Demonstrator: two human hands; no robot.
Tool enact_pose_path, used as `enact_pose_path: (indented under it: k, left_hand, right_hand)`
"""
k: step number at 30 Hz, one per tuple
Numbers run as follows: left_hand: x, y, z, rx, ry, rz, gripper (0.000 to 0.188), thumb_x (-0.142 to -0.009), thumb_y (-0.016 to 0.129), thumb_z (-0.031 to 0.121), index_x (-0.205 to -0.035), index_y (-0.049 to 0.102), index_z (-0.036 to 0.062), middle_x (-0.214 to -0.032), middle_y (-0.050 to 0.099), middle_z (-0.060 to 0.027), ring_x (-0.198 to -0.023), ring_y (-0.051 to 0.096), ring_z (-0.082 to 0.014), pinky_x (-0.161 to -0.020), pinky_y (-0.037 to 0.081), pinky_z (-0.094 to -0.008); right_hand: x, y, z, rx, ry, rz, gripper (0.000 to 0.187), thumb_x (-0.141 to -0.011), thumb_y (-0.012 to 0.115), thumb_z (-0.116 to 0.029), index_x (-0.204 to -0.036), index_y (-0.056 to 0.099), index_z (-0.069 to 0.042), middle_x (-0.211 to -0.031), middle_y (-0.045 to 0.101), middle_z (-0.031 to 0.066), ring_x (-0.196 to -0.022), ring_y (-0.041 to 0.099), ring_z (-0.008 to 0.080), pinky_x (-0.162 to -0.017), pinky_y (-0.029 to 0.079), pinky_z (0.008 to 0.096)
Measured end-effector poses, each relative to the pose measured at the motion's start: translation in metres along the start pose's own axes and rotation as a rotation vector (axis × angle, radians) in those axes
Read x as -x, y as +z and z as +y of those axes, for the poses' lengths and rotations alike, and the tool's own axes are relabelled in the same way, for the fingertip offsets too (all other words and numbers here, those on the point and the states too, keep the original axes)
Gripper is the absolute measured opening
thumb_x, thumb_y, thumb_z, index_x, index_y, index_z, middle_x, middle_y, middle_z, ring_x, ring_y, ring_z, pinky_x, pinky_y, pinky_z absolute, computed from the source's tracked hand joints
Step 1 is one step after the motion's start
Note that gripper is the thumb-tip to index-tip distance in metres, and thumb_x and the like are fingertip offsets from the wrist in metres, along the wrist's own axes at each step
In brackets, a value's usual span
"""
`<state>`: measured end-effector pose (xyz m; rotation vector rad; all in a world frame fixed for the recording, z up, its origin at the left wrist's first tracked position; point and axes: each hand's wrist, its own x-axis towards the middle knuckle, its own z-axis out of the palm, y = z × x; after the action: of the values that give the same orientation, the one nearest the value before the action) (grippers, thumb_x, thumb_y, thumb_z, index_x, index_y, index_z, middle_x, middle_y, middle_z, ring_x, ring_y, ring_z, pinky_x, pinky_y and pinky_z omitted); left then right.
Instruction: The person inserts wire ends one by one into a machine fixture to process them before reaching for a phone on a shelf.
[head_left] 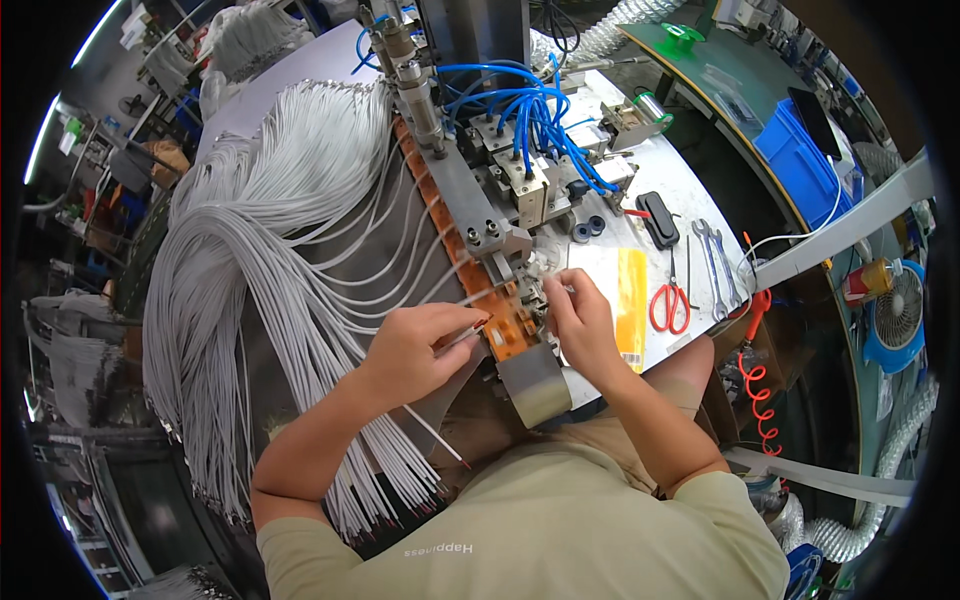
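My left hand (pixel 425 347) is closed in a pinch on a pale grey cable (pixel 459 338), beside the orange track (pixel 507 335) of a bench machine. Red shows at the cable's end near the fingertips. On the track's other side my right hand (pixel 580 318) is closed near the machine's small metal parts; what its fingers hold, if anything, is hidden. Several grey cables run from the track into a large bundle (pixel 240 240) on the left. Cable ends with reddish tips (pixel 385 510) hang by my left forearm.
The machine's steel head (pixel 460 200) carries blue air hoses (pixel 520 100). On the white bench at right lie a yellow bag (pixel 631 300), red-handled scissors (pixel 670 308), wrenches (pixel 713 265) and a black case (pixel 657 220). Farther right are a blue bin (pixel 795 160), a fan (pixel 895 310) and a red coiled hose (pixel 757 400).
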<state>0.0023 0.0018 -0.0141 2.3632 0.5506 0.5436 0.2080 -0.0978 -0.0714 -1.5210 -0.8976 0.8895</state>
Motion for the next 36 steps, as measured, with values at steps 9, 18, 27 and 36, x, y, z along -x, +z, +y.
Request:
enact_pose_path:
  k: [9,18,27,36]
  left_hand:
    - [-0.004,-0.005,0.008,0.522,-0.380,-0.137,0.018,-0.091,0.065,0.001,-0.108,0.066,-0.0050,-0.090,0.072,-0.0077,-0.068,0.066,-0.0103,-0.064,0.054,-0.0238]
    - [-0.001,-0.004,0.009,0.402,-0.268,-0.067,0.015,-0.090,0.065,0.001,-0.104,0.065,-0.0046,-0.084,0.071,-0.0070,-0.068,0.067,-0.0101,-0.063,0.052,-0.0228]
    - [-0.002,-0.010,0.010,0.188,-0.141,-0.158,0.013,-0.091,0.064,0.005,-0.102,0.065,-0.0019,-0.072,0.068,-0.0060,-0.065,0.065,-0.0094,-0.061,0.051,-0.0236]
    - [-0.001,-0.013,0.013,0.631,-0.414,-0.234,0.007,-0.091,0.062,0.003,-0.096,0.066,-0.0012,-0.078,0.067,-0.0048,-0.071,0.063,-0.0076,-0.067,0.051,-0.0237]
  right_hand:
    - [0.028,0.023,-0.020,0.389,-0.764,0.078,0.014,-0.091,0.067,-0.006,-0.103,0.062,-0.001,-0.063,0.061,0.0046,-0.048,0.051,0.0119,-0.056,0.038,0.0285]
    - [0.029,0.028,-0.022,0.261,-0.571,-0.018,0.010,-0.090,0.068,-0.004,-0.098,0.063,-0.003,-0.055,0.060,0.0011,-0.046,0.053,0.0132,-0.062,0.036,0.0299]
    - [0.029,0.021,-0.028,0.239,-0.372,-0.195,0.012,-0.090,0.069,-0.007,-0.098,0.061,-0.002,-0.060,0.059,0.0034,-0.050,0.054,0.0139,-0.061,0.038,0.0304]
    - [0.016,0.008,-0.023,0.362,-0.787,-0.203,0.018,-0.086,0.072,-0.005,-0.095,0.056,-0.003,-0.078,0.059,0.0080,-0.063,0.055,0.0216,-0.059,0.042,0.0340]
